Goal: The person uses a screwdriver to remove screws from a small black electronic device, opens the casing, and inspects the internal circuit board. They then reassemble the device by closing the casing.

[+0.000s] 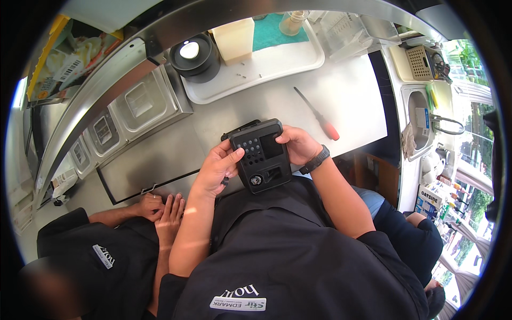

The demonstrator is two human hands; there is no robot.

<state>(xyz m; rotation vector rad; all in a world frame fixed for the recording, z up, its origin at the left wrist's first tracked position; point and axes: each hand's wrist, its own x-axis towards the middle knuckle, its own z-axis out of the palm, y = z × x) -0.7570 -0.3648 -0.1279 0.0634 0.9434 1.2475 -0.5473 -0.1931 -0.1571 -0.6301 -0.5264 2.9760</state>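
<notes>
A black box-shaped device [261, 154] with a keypad, a small dark screen and a round sensor is held between both hands above the steel counter edge. My left hand [218, 168] grips its left side, thumb on the keypad, with a small dark piece pinched under the fingers. My right hand [298, 144], with a black band on the wrist, holds the device's right side. A screwdriver [317, 114] with a red handle lies on the counter just beyond my right hand.
A steel counter [346, 96] holds a white tray [266, 66] with a black round pot [194, 56] and a cream block [234, 40]. Lidded steel bins [141, 104] sit at left. Another person's folded hands [160, 208] rest at lower left. A sink [421, 120] lies at right.
</notes>
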